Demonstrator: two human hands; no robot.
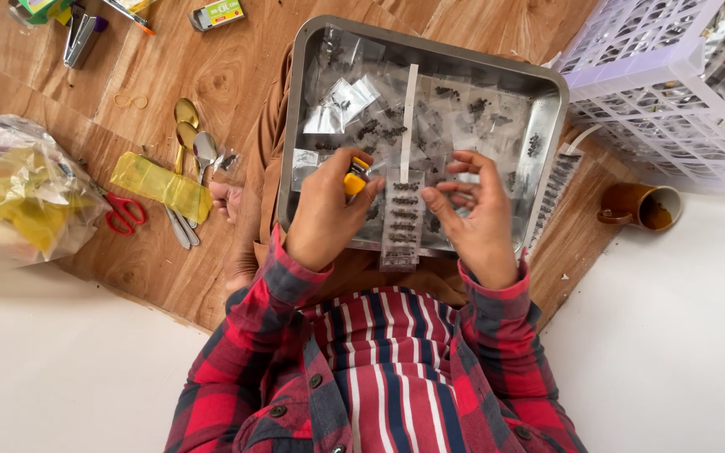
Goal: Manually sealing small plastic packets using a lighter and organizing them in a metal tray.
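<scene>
The left hand [325, 214] is closed around a small yellow stapler [355, 180], gripped between thumb and fingers with its metal nose pointing toward the right hand. The right hand [476, 218] is open and empty, fingers spread and slightly curled, hovering just above a strip of small clear packets [402, 220] that lies between the two hands. The strip holds a row of dark specks in each pocket and runs from the near rim of a metal tray [295, 126] up toward its middle, where a narrow white paper strip [409, 117] carries on away from the hands. Whether the right fingertips touch the packets cannot be told.

The tray sits on the person's lap, directly under both hands, and is littered with more loose clear packets [341, 105] of the same dark bits beyond the fingers. Another long strip of filled packets [554, 189] hangs over the tray's edge to the right of the right hand.

Left of the left hand, on the wooden floor [203, 75], lie several spoons [190, 143], a flat yellow plastic bag [159, 184] and red-handled scissors [123, 214], with a bulky clear bag of yellow stuff [18, 189] further left. Beyond these, far from the hands, rest a rubber band [131, 101] and a grey stapler [83, 35]. To the right of the right hand stands a brown mug [639, 205], and past it a white plastic basket [656, 75].
</scene>
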